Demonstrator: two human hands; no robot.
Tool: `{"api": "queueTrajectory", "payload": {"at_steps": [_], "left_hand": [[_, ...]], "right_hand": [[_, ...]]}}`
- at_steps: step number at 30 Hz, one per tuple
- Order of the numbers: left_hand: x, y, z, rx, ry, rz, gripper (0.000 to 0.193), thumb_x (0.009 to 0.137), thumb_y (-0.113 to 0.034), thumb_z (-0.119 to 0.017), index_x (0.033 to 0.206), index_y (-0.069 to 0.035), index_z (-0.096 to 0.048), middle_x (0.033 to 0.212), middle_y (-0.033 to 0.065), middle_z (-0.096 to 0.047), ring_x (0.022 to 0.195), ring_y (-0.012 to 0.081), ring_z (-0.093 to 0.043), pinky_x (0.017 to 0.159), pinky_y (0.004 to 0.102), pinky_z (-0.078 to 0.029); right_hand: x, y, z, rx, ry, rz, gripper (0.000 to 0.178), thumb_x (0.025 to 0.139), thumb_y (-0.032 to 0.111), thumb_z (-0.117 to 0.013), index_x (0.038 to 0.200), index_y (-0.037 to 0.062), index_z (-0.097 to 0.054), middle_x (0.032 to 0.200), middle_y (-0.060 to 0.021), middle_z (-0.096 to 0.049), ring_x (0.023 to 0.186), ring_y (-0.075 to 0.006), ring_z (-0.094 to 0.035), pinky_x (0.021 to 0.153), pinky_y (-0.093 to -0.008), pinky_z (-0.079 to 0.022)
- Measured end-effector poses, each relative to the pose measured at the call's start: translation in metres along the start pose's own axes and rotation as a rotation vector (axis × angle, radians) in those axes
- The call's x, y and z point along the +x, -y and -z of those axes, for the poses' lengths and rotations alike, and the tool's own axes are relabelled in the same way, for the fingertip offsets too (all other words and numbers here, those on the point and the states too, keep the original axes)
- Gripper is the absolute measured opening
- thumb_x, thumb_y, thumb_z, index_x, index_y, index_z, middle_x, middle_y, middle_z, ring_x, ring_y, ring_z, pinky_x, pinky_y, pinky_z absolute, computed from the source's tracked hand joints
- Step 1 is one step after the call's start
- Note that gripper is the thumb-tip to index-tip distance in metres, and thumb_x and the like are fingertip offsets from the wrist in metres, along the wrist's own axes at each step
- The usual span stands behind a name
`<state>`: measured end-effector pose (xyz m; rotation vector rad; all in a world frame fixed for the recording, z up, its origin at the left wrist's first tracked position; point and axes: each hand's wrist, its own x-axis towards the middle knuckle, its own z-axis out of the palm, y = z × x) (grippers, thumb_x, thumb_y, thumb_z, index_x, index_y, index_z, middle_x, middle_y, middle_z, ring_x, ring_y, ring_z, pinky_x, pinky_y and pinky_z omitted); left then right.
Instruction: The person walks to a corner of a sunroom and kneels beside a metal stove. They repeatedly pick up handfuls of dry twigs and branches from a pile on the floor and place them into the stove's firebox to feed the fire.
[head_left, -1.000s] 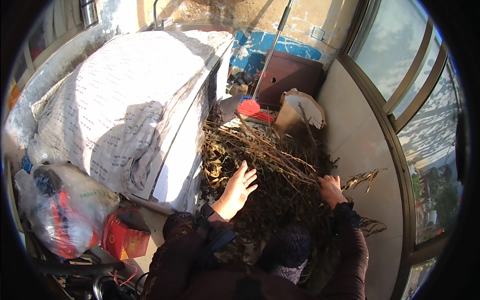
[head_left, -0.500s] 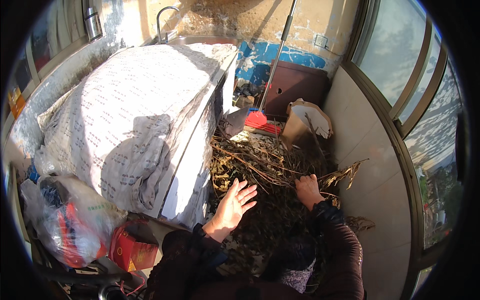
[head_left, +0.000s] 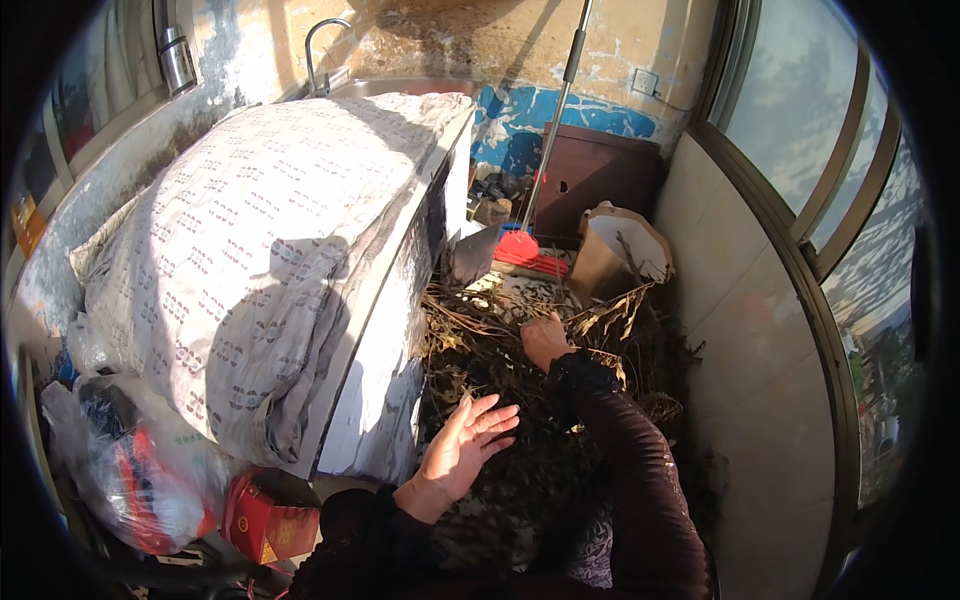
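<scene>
A heap of dry, leafy plant stalks (head_left: 480, 345) covers the floor in front of me, partly in deep shadow. My right hand (head_left: 546, 341) is closed around some stalks at the far side of the heap, its back turned up. Leafy ends (head_left: 612, 318) stick out to the right of that hand. Over the near part of the heap, my left hand (head_left: 466, 446) hangs with palm up and fingers spread, holding nothing. Which stalks are gripped inside my right fist is partly hidden.
On the left stands a bulky piece under a white patterned cloth (head_left: 250, 230). A red box (head_left: 272, 520) and a stuffed plastic bag (head_left: 145, 470) lie below it. Behind the heap are a red mop head (head_left: 516, 246), a cardboard container (head_left: 620, 252) and a brown board (head_left: 598, 185).
My right hand has moved left and slightly away from me, swinging the stalks and their leafy ends along. My left hand has dropped a little nearer and stays open.
</scene>
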<state>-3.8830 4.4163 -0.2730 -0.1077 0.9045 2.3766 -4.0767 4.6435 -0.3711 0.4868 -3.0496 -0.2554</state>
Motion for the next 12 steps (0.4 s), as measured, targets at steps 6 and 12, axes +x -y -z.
{"api": "queueTrajectory", "payload": {"at_steps": [6,12], "left_hand": [[0.008,-0.006,0.017,-0.018,-0.016,-0.021,0.057,0.101,-0.049,-0.034,0.133,-0.004,-0.050,0.129,0.0168,-0.057,0.123,0.0301,-0.050,0.105,0.0451,-0.037],[0.015,-0.007,0.018,0.051,-0.036,0.002,0.059,0.100,-0.049,-0.037,0.133,-0.002,-0.049,0.126,0.0152,-0.059,0.121,0.0296,-0.052,0.105,0.0452,-0.037]], "right_hand": [[0.070,0.047,-0.009,-0.024,0.020,-0.038,0.019,0.087,0.017,-0.056,0.092,0.0101,-0.073,0.094,-0.0109,-0.068,0.097,-0.0268,-0.061,0.092,-0.0415,-0.037],[0.102,0.076,0.010,-0.006,0.147,-0.098,0.040,0.093,0.023,-0.053,0.129,0.0089,-0.048,0.117,-0.0115,-0.055,0.111,-0.0228,-0.049,0.089,-0.0376,-0.035]]}}
